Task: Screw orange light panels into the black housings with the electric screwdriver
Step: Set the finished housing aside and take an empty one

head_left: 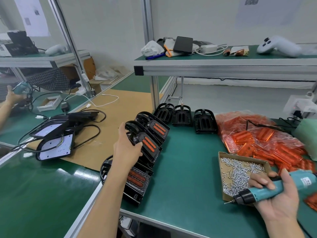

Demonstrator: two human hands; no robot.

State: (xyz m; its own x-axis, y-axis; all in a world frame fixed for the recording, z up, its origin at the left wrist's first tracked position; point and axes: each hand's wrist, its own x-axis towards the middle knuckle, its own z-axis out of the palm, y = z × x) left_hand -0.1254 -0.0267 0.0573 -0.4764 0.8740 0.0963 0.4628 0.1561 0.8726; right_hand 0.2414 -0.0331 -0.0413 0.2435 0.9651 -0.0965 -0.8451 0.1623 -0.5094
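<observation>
While the green bench point(185, 169) fills the lower frame, a bag of orange light panels point(267, 140) sits at right, three empty black housings point(181, 115) above centre. Left hand point(127, 150) grips an assembled housing point(145, 140) at centre (on a stacked row). Right hand point(276, 194), lower right, curls round the electric screwdriver point(267, 189), bit pointing left, beside the screw tray point(240, 170).

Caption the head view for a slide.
Left hand sets a finished housing on the row; right hand holds the electric screwdriver beside the screw tray.
</observation>
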